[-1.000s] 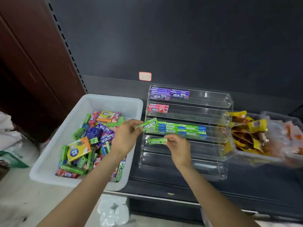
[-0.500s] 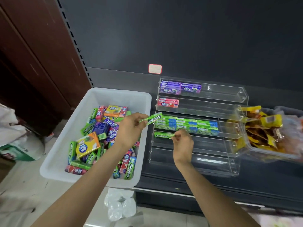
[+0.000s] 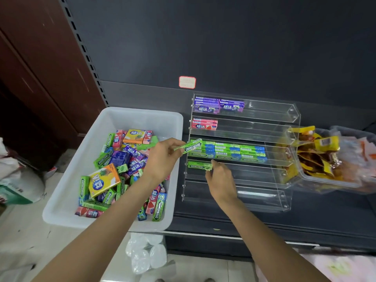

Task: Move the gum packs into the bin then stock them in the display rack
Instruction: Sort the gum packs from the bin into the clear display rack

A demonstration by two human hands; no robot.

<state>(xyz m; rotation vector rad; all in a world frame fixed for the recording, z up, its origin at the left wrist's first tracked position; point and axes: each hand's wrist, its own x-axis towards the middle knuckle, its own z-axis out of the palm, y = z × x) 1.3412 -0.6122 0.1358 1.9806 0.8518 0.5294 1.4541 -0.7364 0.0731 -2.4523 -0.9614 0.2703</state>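
1. Left hand (image 3: pixel 162 157) pinches a green Doublemint pack (image 3: pixel 190 147) by one end and holds it, tilted, in the air between the bin and the rack, in front of the third shelf's left end.
2. Right hand (image 3: pixel 220 180) has its fingertips on the right end of a second green pack (image 3: pixel 199 165), which lies at the left end of the fourth shelf.
3. Dark shelf (image 3: pixel 223 222) carries the bin, the rack and the tub.
4. White bin (image 3: pixel 67 180) sits at the left edge of the shelf and holds a heap of mixed gum packs (image 3: pixel 114 171): green, purple, pink, orange and yellow.
5. Clear display rack (image 3: pixel 270 119) stands just right of the bin, with stepped shelves.
6. Clear tub of yellow snack bags (image 3: pixel 319 157) leans against the rack's right side.
7. Green packs in a row (image 3: pixel 227 151) fill the left and middle of the third shelf.
8. Purple packs (image 3: pixel 218 105) sit at the left end of the top shelf.
9. Pink packs (image 3: pixel 204 124) sit at the left end of the second shelf.
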